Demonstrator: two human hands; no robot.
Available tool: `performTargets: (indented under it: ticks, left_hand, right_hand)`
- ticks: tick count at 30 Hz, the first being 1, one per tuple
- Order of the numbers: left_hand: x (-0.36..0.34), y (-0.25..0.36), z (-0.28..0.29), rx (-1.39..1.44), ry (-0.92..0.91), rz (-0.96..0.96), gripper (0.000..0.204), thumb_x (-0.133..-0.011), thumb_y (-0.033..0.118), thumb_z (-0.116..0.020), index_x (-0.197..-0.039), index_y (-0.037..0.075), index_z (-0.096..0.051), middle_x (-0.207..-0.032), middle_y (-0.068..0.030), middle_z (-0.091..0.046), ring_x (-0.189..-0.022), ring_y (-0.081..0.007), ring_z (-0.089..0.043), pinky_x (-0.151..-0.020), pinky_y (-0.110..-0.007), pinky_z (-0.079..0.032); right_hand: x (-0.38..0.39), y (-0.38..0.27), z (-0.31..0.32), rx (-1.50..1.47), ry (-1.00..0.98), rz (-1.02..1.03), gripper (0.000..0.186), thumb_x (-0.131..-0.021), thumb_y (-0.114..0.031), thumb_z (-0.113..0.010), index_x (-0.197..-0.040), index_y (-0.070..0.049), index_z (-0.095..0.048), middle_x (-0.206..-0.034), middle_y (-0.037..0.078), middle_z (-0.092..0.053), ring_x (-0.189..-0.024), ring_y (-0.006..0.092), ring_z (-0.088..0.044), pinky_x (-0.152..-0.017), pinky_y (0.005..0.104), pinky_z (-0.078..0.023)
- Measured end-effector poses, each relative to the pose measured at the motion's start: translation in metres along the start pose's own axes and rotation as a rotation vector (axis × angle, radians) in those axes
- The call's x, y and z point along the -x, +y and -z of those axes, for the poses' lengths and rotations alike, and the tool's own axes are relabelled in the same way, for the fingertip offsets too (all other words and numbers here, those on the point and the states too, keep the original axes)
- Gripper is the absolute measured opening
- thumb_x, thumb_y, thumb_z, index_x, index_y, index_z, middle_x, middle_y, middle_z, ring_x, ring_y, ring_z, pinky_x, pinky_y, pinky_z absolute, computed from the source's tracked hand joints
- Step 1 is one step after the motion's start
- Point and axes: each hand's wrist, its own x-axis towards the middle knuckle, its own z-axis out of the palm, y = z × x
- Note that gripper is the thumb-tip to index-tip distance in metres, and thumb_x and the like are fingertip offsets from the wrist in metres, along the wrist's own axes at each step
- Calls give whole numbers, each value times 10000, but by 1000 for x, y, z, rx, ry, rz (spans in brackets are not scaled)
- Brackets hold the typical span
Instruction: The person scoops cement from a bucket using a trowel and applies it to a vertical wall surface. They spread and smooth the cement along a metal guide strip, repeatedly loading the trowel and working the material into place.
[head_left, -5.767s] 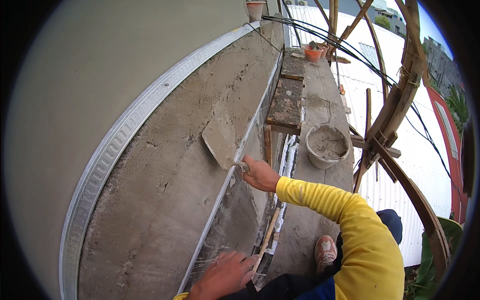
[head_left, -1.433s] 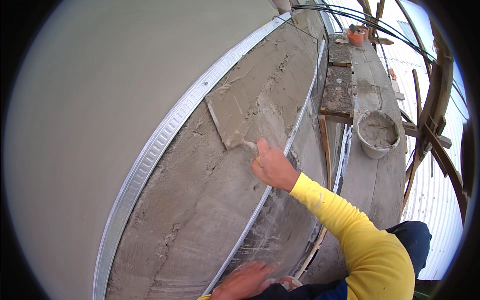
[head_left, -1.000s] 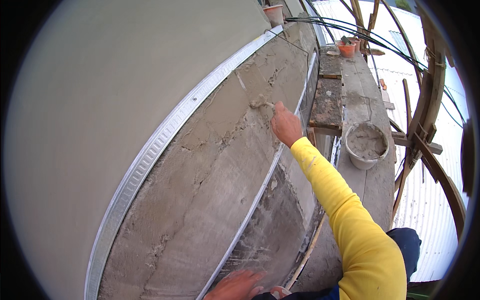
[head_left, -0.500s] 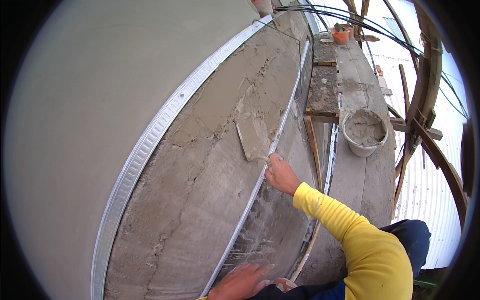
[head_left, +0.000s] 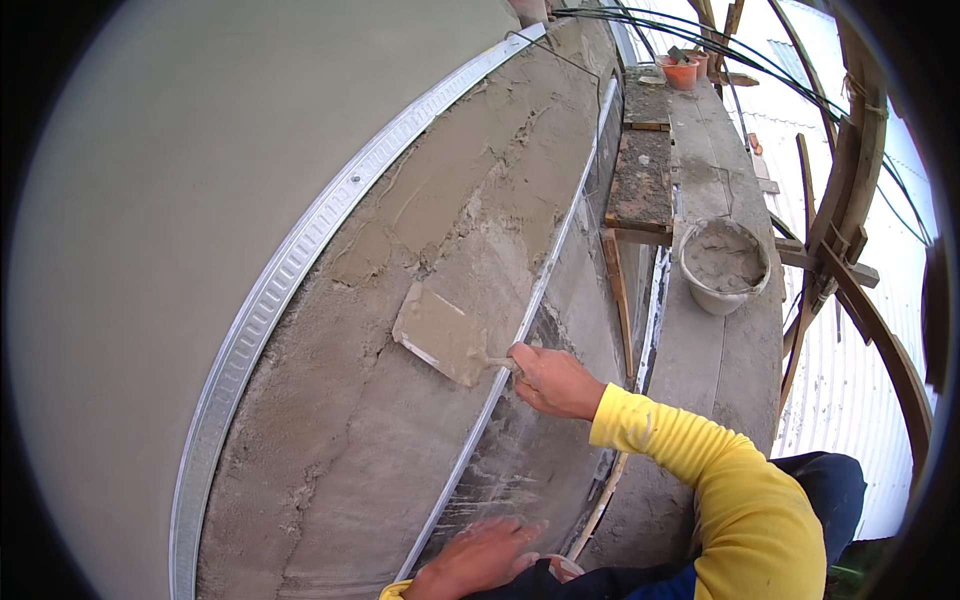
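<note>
My right hand [head_left: 555, 382] grips the handle of a mortar-smeared trowel [head_left: 442, 332]. Its broad blade lies against the rough grey mortar strip [head_left: 380, 420] between two metal profiles. At the lower edge, my left hand [head_left: 484, 556] is stretched out over the darker wall surface below the narrow metal profile [head_left: 480, 425], fingers extended and holding nothing. Wet mortar in thicker patches covers the upper stretch of the strip. The perforated metal profile [head_left: 283, 277] borders it on the left, and a smooth plastered wall [head_left: 180, 250] lies beyond.
A white bucket of mortar [head_left: 716, 300] stands on the plank walkway [head_left: 690, 365] to the right. Dirty boards [head_left: 642, 180] lie farther along, with an orange bucket [head_left: 680, 74] at the far end. Wooden scaffold poles [head_left: 880, 335] and black cables [head_left: 690, 38] run along the right.
The trowel has moved down and left along the strip, its blade turned more sideways. My right hand went with it. My left hand stays near the lower edge.
</note>
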Motion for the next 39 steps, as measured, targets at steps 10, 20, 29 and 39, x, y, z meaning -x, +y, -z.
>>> performTargets:
  ticks: [10,20,29,39]
  left_hand:
    - [-22,5,-4,124,57,-51,613,-979,199,-705,-1559,106,-530,-1405,-264,-646,-1289,-458,-615,-1131,-532,-473]
    - [-30,8,5,40,120,-78,543,-984,245,-720,-1489,102,-581,-1205,-227,-687,-1160,-442,-647,-992,-524,-528]
    - [-42,10,14,126,9,-22,581,-1015,264,-690,-1555,106,-541,-1325,-253,-672,-1269,-459,-613,-1099,-538,-480]
    - [-33,4,16,44,-54,-86,610,-1090,390,-610,-1605,87,-493,-1200,-166,-685,-1157,-334,-634,-1071,-441,-474]
  right_hand:
    - [122,163,193,230,277,-808,437,-984,-348,-683,-1189,38,-676,-1111,302,-747,-1069,446,-725,-911,519,-564]
    - [141,299,300,746,-269,-1163,595,-1042,-518,-607,-972,51,-768,-846,166,-778,-715,313,-770,-686,460,-595]
    - [170,268,295,86,195,-1246,524,-1048,-470,-644,-924,36,-694,-715,106,-644,-557,226,-647,-510,396,-497]
    - [129,170,154,-186,740,-784,353,-1033,-353,-645,-1042,0,-663,-723,83,-620,-548,149,-621,-510,334,-467]
